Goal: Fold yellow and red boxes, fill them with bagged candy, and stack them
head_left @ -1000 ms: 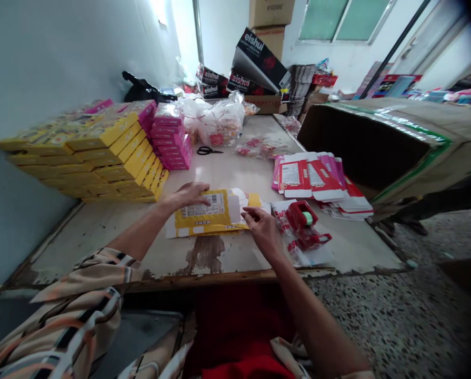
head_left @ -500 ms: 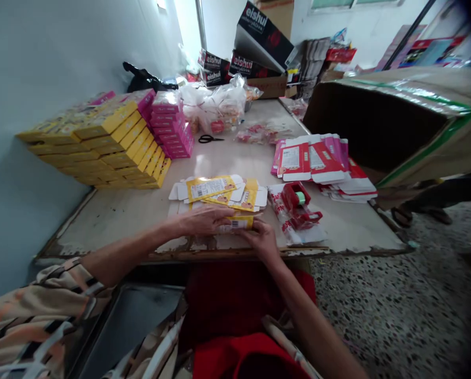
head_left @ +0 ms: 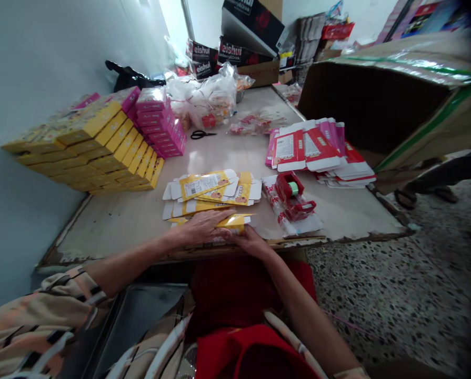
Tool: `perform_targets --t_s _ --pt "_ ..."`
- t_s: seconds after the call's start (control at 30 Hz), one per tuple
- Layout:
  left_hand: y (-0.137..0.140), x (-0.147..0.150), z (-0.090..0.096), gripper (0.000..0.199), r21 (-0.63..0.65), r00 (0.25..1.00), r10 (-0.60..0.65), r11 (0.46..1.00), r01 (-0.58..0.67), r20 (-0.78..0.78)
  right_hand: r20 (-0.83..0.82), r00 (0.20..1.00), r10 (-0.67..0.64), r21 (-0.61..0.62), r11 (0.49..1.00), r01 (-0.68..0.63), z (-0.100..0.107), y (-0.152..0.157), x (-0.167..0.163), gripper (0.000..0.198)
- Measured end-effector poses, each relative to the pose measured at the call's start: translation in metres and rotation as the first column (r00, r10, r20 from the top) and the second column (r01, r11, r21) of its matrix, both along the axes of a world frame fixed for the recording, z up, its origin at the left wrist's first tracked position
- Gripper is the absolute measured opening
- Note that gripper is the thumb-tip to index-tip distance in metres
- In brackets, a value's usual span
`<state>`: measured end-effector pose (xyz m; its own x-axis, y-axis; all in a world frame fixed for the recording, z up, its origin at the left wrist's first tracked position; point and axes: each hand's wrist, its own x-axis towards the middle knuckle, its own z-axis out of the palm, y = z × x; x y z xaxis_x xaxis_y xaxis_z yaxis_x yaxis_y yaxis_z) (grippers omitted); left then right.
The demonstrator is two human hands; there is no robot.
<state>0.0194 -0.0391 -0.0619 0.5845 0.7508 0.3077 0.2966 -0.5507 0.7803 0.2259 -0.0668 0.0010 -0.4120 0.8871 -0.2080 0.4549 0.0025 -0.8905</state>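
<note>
Between my two hands, at the table's near edge, is a small yellow carton [head_left: 235,223], raised into box shape with a flap sticking out at its right end. My left hand [head_left: 203,227] lies over its left part, fingers closed around it. At its right end, my right hand [head_left: 251,241] grips it low, its fingertips partly hidden under the carton. Just beyond lie flat yellow and white cartons [head_left: 213,190] in a loose pile. To their right, a red tape dispenser [head_left: 292,192] with pale green tape rests on a printed plastic bag [head_left: 304,225].
Stacked yellow boxes [head_left: 112,142] and pink boxes [head_left: 160,123] stand at the left by the wall. Scissors [head_left: 202,135] lie mid-table. Flat red and pink cartons [head_left: 290,150] are at right, beside a large open cardboard box [head_left: 409,60]. Another person's foot [head_left: 406,197] shows on the floor.
The carton has turned from lying low with its printed side showing to standing more as a box. My right hand has moved lower and left beneath its end. The view has shifted slightly.
</note>
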Motion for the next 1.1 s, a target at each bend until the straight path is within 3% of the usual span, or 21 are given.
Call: perform_targets --t_s 0.1,0.27,0.37,0.47,0.53,0.57,0.63,0.67,0.73,0.8,0.9,0.97,1.03,1.1 --pt "0.020 0.010 -0.012 0.072 -0.031 0.989 0.148 0.988 -0.148 -0.005 -0.020 0.999 -0.044 0.016 0.999 0.044 -0.004 0.006 -0.003 0.039" --pt "0.045 0.019 -0.020 0.060 -0.037 0.970 0.243 0.969 -0.242 0.015 -0.049 0.992 -0.118 0.040 0.992 0.120 -0.010 0.023 -0.012 0.037" --pt "0.054 0.017 -0.012 0.054 -0.035 0.969 0.248 0.968 -0.248 0.017 -0.055 0.983 -0.174 0.051 0.983 0.177 -0.013 0.027 -0.013 0.040" --pt "0.057 0.004 0.007 0.052 -0.024 0.967 0.252 0.968 -0.251 0.024 -0.087 0.958 -0.274 0.109 0.953 0.282 -0.006 0.025 -0.013 0.051" --pt "0.054 -0.008 0.025 0.053 -0.041 0.946 0.319 0.948 -0.317 0.065 -0.127 0.912 -0.390 0.250 0.877 0.410 0.005 0.021 -0.017 0.064" --pt "0.050 -0.012 0.035 0.054 -0.079 0.919 0.375 0.927 -0.367 0.119 -0.149 0.878 -0.455 0.358 0.803 0.476 0.013 0.019 -0.020 0.076" --pt "0.039 -0.015 0.053 0.055 -0.224 0.815 0.503 0.863 -0.453 0.287 -0.195 0.835 -0.515 0.523 0.666 0.532 0.029 0.013 -0.031 0.107" --pt "0.031 -0.013 0.061 0.056 -0.320 0.744 0.551 0.832 -0.454 0.379 -0.215 0.844 -0.492 0.541 0.660 0.522 0.036 0.009 -0.038 0.119" --pt "0.014 -0.001 0.071 0.057 -0.483 0.596 0.595 0.798 -0.360 0.539 -0.251 0.896 -0.367 0.443 0.779 0.443 0.046 -0.001 -0.052 0.120" --pt "-0.004 0.012 0.075 0.056 -0.570 0.470 0.620 0.778 -0.264 0.629 -0.291 0.914 -0.282 0.340 0.863 0.374 0.051 -0.011 -0.062 0.100" --pt "-0.030 0.024 0.068 0.049 -0.591 0.396 0.696 0.718 -0.368 0.599 -0.280 0.904 -0.322 0.282 0.873 0.399 0.053 -0.028 -0.058 0.066" --pt "-0.046 0.026 0.061 0.045 -0.575 0.356 0.721 0.691 -0.439 0.594 -0.232 0.915 -0.329 0.145 0.919 0.367 0.053 -0.042 -0.046 0.049" --pt "-0.061 0.026 0.054 0.054 -0.595 0.266 0.712 0.695 -0.405 0.650 -0.164 0.941 -0.297 0.001 0.954 0.301 0.054 -0.058 -0.032 0.044" --pt "-0.075 0.028 0.048 0.058 -0.631 0.192 0.698 0.710 -0.314 0.690 -0.105 0.958 -0.267 -0.034 0.964 0.265 0.055 -0.074 -0.021 0.047"
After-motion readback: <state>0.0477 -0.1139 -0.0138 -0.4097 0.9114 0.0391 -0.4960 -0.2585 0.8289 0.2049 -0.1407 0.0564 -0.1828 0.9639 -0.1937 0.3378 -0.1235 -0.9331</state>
